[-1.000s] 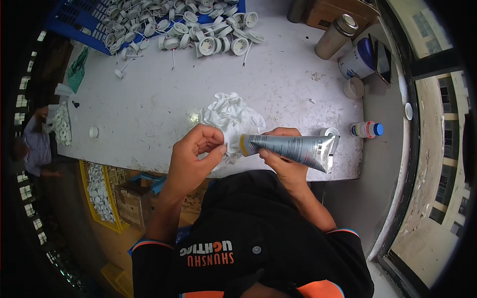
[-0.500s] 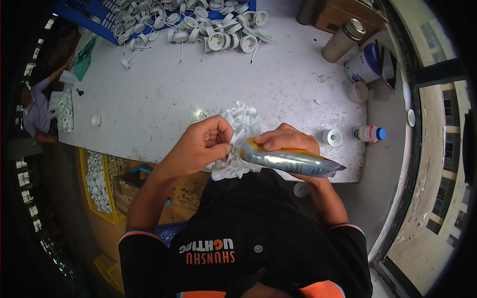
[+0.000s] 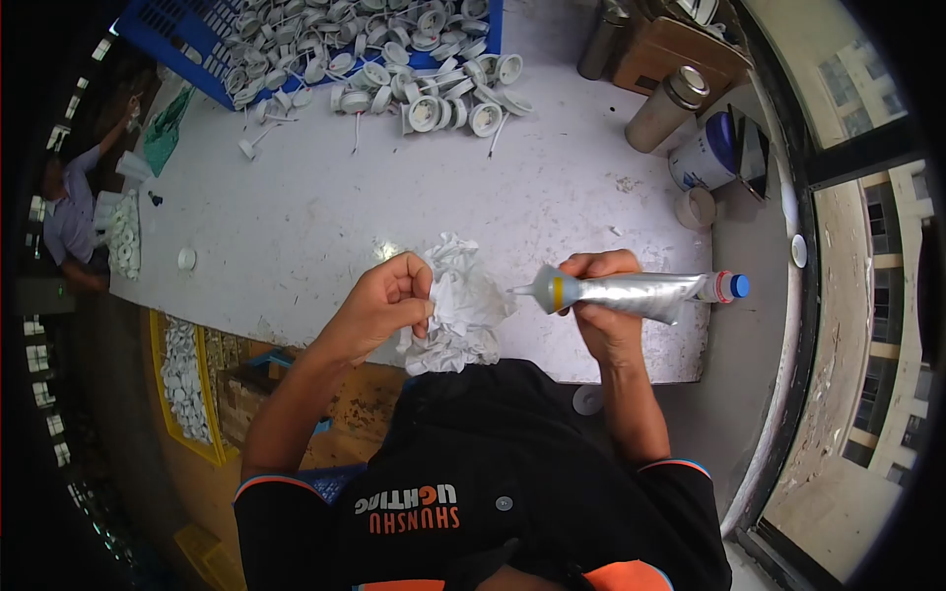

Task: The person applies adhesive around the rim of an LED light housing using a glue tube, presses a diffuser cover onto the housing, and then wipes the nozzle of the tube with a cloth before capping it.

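My right hand (image 3: 609, 313) is wrapped around a silver squeeze tube (image 3: 645, 290) with a yellow band. The tube lies roughly level, its pale cone nozzle (image 3: 542, 290) pointing left toward a crumpled white cloth (image 3: 468, 305). That cloth, which could be paper, is bunched at the table's near edge, just before my body. My left hand (image 3: 386, 307) is closed in a pinch at the cloth's left side; the fingertips are partly hidden. Behind the tube's tail, a small bottle with a blue cap (image 3: 739, 286) shows in part.
A blue crate (image 3: 212, 59) of white round lamp parts with wires stands at the back; several spill onto the table (image 3: 286, 217). A steel flask (image 3: 667, 108), white tub (image 3: 702, 158) and cardboard box (image 3: 680, 59) line the right. A co-worker (image 3: 74, 212) is far left.
My right hand has turned the tube so its nozzle shows and points left, and has moved away from the cloth. My left hand stays pinched beside the cloth. The view has shifted slightly.
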Tool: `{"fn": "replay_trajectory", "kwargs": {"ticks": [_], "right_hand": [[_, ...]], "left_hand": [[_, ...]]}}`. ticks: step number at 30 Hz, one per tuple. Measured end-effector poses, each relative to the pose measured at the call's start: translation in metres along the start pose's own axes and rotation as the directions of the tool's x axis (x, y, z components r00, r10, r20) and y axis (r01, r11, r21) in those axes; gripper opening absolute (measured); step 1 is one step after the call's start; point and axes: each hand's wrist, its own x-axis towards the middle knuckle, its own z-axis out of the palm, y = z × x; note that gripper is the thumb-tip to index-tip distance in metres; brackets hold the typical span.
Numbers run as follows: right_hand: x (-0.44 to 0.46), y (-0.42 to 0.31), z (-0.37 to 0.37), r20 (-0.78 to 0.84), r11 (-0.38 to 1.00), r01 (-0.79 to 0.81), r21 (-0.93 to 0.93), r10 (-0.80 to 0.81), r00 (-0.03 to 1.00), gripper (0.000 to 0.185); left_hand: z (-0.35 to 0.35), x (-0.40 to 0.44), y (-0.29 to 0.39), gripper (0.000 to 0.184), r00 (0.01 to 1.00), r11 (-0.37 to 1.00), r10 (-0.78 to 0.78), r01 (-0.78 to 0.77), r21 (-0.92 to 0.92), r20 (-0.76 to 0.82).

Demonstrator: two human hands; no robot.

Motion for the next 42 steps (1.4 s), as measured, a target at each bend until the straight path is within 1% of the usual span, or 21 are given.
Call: {"fn": "replay_trajectory", "kwargs": {"ticks": [4,6,13,14,16,17,18,19,20,21,22,23,24,26,30,32,33,35,36,38,42], "right_hand": [[-0.007,0.010,0.002,-0.047,0.996,-0.083,-0.012,0.082,0.995,0.037],[-0.009,0.013,0.006,-0.089,0.993,-0.110,0.051,0.114,0.989,0.036],[-0.013,0.023,0.002,-0.159,0.976,-0.180,0.120,0.198,0.967,0.034],[-0.014,0.024,0.003,-0.190,0.982,-0.148,0.120,0.169,0.967,0.035],[-0.021,0.027,-0.002,-0.225,0.982,-0.149,0.115,0.172,0.959,0.036],[-0.025,0.027,-0.006,-0.234,0.979,-0.156,0.128,0.183,0.955,0.037],[-0.028,0.028,-0.009,-0.249,0.979,-0.169,0.117,0.194,0.949,0.037],[-0.030,0.029,-0.011,-0.265,0.979,-0.180,0.100,0.200,0.943,0.037],[-0.033,0.031,-0.012,-0.260,0.976,-0.190,0.108,0.213,0.942,0.037],[-0.034,0.034,-0.014,-0.295,0.977,-0.210,0.027,0.208,0.932,0.038],[-0.036,0.038,-0.015,-0.329,0.971,-0.231,-0.055,0.201,0.923,0.041],[-0.038,0.043,-0.017,-0.325,0.969,-0.240,-0.054,0.211,0.922,0.041],[-0.040,0.048,-0.019,-0.284,0.977,-0.212,0.009,0.205,0.937,0.044],[-0.042,0.050,-0.015,-0.240,0.976,-0.189,0.107,0.210,0.948,0.052],[-0.043,0.061,-0.011,-0.125,0.965,-0.212,0.153,0.231,0.965,0.054],[-0.041,0.062,-0.009,-0.053,0.960,-0.220,0.175,0.232,0.971,0.055],[-0.041,0.060,-0.007,-0.056,0.961,-0.216,0.174,0.229,0.972,0.055],[-0.041,0.053,-0.005,-0.035,0.955,-0.236,0.181,0.247,0.968,0.055],[-0.042,0.052,-0.006,-0.047,0.957,-0.228,0.178,0.240,0.970,0.055],[-0.044,0.052,-0.008,-0.093,0.962,-0.206,0.179,0.225,0.970,0.057],[-0.047,0.051,-0.007,-0.099,0.973,-0.186,0.134,0.200,0.975,0.055]], "left_hand": [[0.010,0.007,-0.002,0.014,1.000,0.999,0.006,-0.007,-0.042,-0.025],[0.012,0.010,-0.007,0.015,0.999,0.996,0.045,-0.046,-0.071,-0.025],[0.015,0.032,-0.042,0.020,0.985,0.990,0.137,-0.134,0.035,-0.107],[0.016,0.034,-0.055,0.024,0.916,0.827,0.367,-0.240,0.509,-0.164],[0.012,0.026,-0.085,0.033,0.856,0.498,0.510,-0.210,0.841,-0.088],[0.010,0.017,-0.094,0.033,0.860,0.500,0.499,-0.181,0.847,-0.111],[0.009,0.008,-0.103,0.031,0.965,0.706,0.244,-0.106,0.700,-0.100],[0.007,0.001,-0.112,0.029,1.000,0.854,-0.012,0.023,0.519,-0.025],[0.003,-0.005,-0.128,0.026,0.999,0.839,0.001,0.028,0.543,-0.054],[-0.003,-0.007,-0.136,0.026,0.998,0.841,0.000,0.035,0.540,-0.063],[-0.010,-0.009,-0.143,0.025,0.983,0.817,-0.011,0.115,0.564,-0.185],[-0.017,-0.013,-0.152,0.024,0.952,0.792,-0.018,0.199,0.577,-0.304],[-0.029,-0.013,-0.172,0.024,0.951,0.796,-0.022,0.203,0.570,-0.309],[-0.053,-0.005,-0.217,0.025,0.825,0.885,0.020,0.248,0.394,-0.564],[-0.040,0.022,-0.247,0.027,0.818,0.886,-0.062,0.309,0.346,-0.572],[-0.033,0.034,-0.253,0.016,0.894,0.896,-0.177,0.319,0.309,-0.411],[-0.029,0.037,-0.248,0.016,0.896,0.895,-0.176,0.318,0.312,-0.408],[-0.016,0.037,-0.222,0.013,0.847,1.000,0.015,-0.012,0.010,-0.531],[-0.009,0.033,-0.202,0.013,0.855,1.000,0.014,-0.009,0.012,-0.519],[0.006,0.020,-0.149,0.012,0.803,0.979,0.173,-0.201,0.013,-0.570],[0.028,-0.001,-0.082,0.014,0.847,0.958,0.259,-0.286,0.012,-0.464]]}}
